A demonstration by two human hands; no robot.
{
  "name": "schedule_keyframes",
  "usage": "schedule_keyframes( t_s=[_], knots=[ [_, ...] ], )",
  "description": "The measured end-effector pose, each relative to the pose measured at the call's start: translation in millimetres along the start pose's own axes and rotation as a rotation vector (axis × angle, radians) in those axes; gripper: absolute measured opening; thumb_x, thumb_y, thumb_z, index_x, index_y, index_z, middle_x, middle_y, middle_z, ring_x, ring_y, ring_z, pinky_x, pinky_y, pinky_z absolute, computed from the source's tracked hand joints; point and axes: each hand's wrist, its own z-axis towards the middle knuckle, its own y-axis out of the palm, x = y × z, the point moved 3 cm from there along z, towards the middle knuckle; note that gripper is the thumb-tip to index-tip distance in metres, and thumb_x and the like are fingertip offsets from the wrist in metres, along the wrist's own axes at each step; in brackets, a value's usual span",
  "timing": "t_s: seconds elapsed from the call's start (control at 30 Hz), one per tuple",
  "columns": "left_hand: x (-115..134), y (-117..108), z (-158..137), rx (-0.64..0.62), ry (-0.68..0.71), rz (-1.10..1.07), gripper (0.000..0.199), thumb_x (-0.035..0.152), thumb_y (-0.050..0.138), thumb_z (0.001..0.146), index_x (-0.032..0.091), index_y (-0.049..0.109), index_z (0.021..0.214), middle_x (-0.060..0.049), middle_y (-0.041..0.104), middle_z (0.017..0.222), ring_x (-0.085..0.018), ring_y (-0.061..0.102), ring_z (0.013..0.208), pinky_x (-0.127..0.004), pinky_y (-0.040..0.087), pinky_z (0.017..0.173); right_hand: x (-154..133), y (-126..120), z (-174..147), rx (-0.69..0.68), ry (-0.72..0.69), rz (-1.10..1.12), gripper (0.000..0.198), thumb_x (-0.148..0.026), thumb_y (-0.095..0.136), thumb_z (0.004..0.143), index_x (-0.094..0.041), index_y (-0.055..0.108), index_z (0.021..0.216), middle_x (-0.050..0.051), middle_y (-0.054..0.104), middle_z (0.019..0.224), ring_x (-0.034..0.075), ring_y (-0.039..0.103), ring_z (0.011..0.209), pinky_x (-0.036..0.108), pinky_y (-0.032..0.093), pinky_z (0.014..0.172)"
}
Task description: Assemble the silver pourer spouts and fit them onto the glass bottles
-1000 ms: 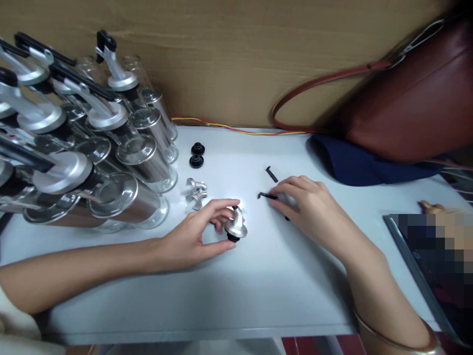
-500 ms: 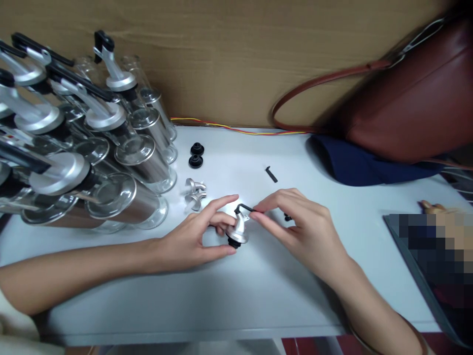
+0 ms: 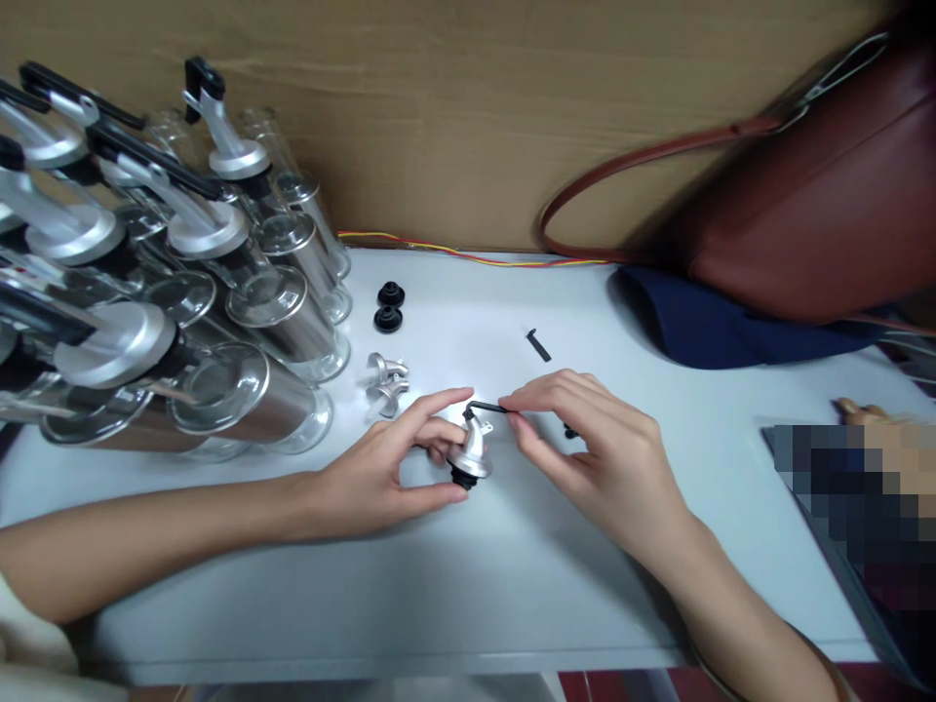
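My left hand (image 3: 402, 458) grips a silver pourer spout (image 3: 474, 456) between thumb and fingers, its index finger stretched out above. The spout stands upright, with a black ribbed stopper (image 3: 463, 478) at its base. On top of its tip sits the hooked end of a black lever (image 3: 486, 406). My right hand (image 3: 596, 439) pinches the lever's far end between thumb and index finger. Left of the spout lie two more silver spouts (image 3: 386, 395). Behind them are two black stoppers (image 3: 388, 319). A loose black lever (image 3: 539, 345) rests further back; a small black piece (image 3: 570, 430) is partly behind my right hand.
Several glass-and-steel bottles (image 3: 282, 312) with pourer tops crowd the left side. A cardboard wall (image 3: 468, 127) closes off the back, a thin cable (image 3: 483, 259) along its foot. At right lie a brown bag (image 3: 811, 195), dark blue cloth (image 3: 702, 327) and a dark-edged item (image 3: 804, 517).
The lever has swung up a little to lie nearly level over the spout. My right fingers have risen slightly with it; my left hand stays put.
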Motion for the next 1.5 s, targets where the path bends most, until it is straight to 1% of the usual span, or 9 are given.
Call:
schedule_keyframes(
  t_s=[0.13,0.37,0.6,0.77,0.9,0.97,1.17,1.3,1.5],
  knots=[
    [0.1,0.0,-0.2,0.0,0.007,0.001,0.071,0.019,0.068,0.08,0.022,0.031,0.142,-0.008,0.066,0.107,-0.019,0.065,0.103,-0.034,0.051,0.091,1.3,-0.9,-0.3,0.034,0.009,-0.014,0.011,-0.008,0.058,0.088,-0.019,0.059,0.088,0.004,0.069,0.077,0.018,0.064,0.073,0.034,0.048,0.068],
    [1.1,-1.0,0.2,0.027,0.036,0.025,0.067,0.019,0.066,0.082,0.021,0.034,0.141,-0.008,0.068,0.111,-0.019,0.064,0.102,-0.034,0.049,0.096,-0.2,0.1,0.0,-0.031,-0.012,0.033,0.009,-0.009,0.056,0.089,-0.018,0.059,0.088,0.005,0.07,0.078,0.019,0.063,0.073,0.034,0.049,0.067],
    [3.0,-1.5,0.2,0.039,0.086,0.034,0.065,0.018,0.064,0.084,0.021,0.034,0.142,-0.009,0.068,0.116,-0.017,0.065,0.104,-0.033,0.049,0.098,-0.7,1.5,0.4,-0.064,0.022,0.103,0.008,-0.011,0.059,0.088,-0.018,0.059,0.088,0.003,0.07,0.079,0.017,0.063,0.072,0.034,0.048,0.068],
    [4.9,-2.1,-0.3,0.051,0.099,0.02,0.065,0.018,0.066,0.083,0.021,0.037,0.141,-0.009,0.069,0.114,-0.018,0.066,0.102,-0.033,0.05,0.097,-0.3,0.3,0.4,-0.085,0.036,0.149,0.005,-0.015,0.062,0.087,-0.018,0.059,0.09,0.004,0.07,0.081,0.018,0.063,0.074,0.034,0.048,0.071],
    [4.5,-3.1,-0.6,0.089,0.096,-0.035,0.064,0.018,0.067,0.082,0.021,0.04,0.14,-0.009,0.069,0.112,-0.018,0.066,0.102,-0.033,0.051,0.098,-0.6,1.2,-0.2,-0.109,-0.012,0.141,0.029,-0.032,0.072,0.082,-0.016,0.06,0.102,0.008,0.072,0.09,0.021,0.063,0.08,0.037,0.048,0.076],
    [3.4,-3.4,-0.4,0.103,0.088,-0.048,0.065,0.018,0.068,0.081,0.021,0.041,0.14,-0.009,0.069,0.112,-0.018,0.066,0.102,-0.032,0.051,0.098,-0.3,3.0,-0.8,-0.12,-0.035,0.106,0.036,-0.035,0.073,0.082,-0.012,0.06,0.107,0.009,0.072,0.091,0.021,0.063,0.08,0.037,0.048,0.075],
    [4.0,-2.6,1.2,0.039,0.145,-0.009,0.067,0.015,0.065,0.084,0.022,0.036,0.144,-0.011,0.068,0.12,-0.018,0.066,0.108,-0.033,0.05,0.1,1.2,7.5,-3.6,-0.147,-0.097,0.056,0.035,-0.033,0.066,0.088,-0.006,0.062,0.111,0.008,0.071,0.083,0.021,0.063,0.074,0.036,0.048,0.07],
    [3.8,-4.2,0.4,0.04,0.087,0.009,0.066,0.019,0.067,0.084,0.02,0.039,0.143,-0.01,0.07,0.115,-0.019,0.067,0.107,-0.036,0.051,0.101,1.3,7.4,-5.2,-0.174,-0.143,0.014,0.033,-0.03,0.061,0.091,-0.005,0.064,0.111,0.008,0.072,0.081,0.021,0.064,0.071,0.037,0.048,0.069],
    [2.2,-3.2,-0.7,0.049,0.023,-0.04,0.066,0.019,0.069,0.081,0.019,0.039,0.14,-0.011,0.07,0.113,-0.021,0.067,0.107,-0.04,0.051,0.1,0.5,6.2,-5.7,-0.208,-0.149,0.003,0.028,-0.027,0.059,0.092,-0.005,0.066,0.108,0.008,0.072,0.078,0.02,0.064,0.068,0.037,0.048,0.068]
  ],
)
